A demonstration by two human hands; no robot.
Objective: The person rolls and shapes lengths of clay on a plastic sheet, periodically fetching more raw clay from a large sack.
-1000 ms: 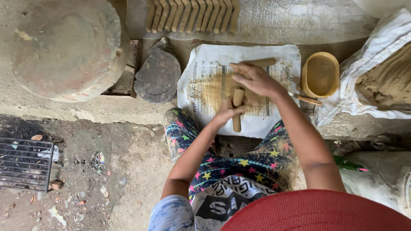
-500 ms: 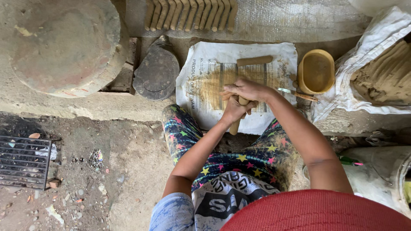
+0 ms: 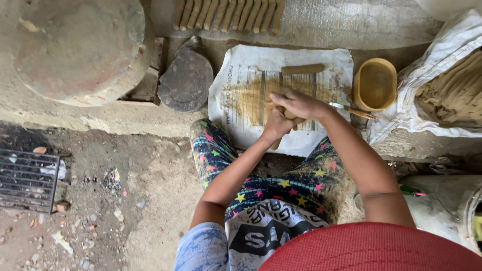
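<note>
Grip: both hands were clasped together around a brown clay roll (image 3: 277,142), the right hand (image 3: 299,104) laid over the left hand (image 3: 276,124), fingers pressed shut on it.
Clay roll: mostly hidden in the clasp; only its lower end showed beneath the left hand, over the near edge of the sheet.
Work surface: a white printed plastic sack (image 3: 236,90), smeared with tan clay, lay flat under the hands.
12 o'clock of hands: a second short brown clay cylinder (image 3: 303,69) lay on the sack, apart from the hands.
2 o'clock: a round yellow bowl (image 3: 374,84), with a thin stick tool (image 3: 351,111) just beside it.
3 o'clock: a grey clay lump (image 3: 454,95) on white sacking.
10 o'clock: a dark flat stone (image 3: 187,80).
11 o'clock: a row of formed clay pieces (image 3: 228,14).
</note>
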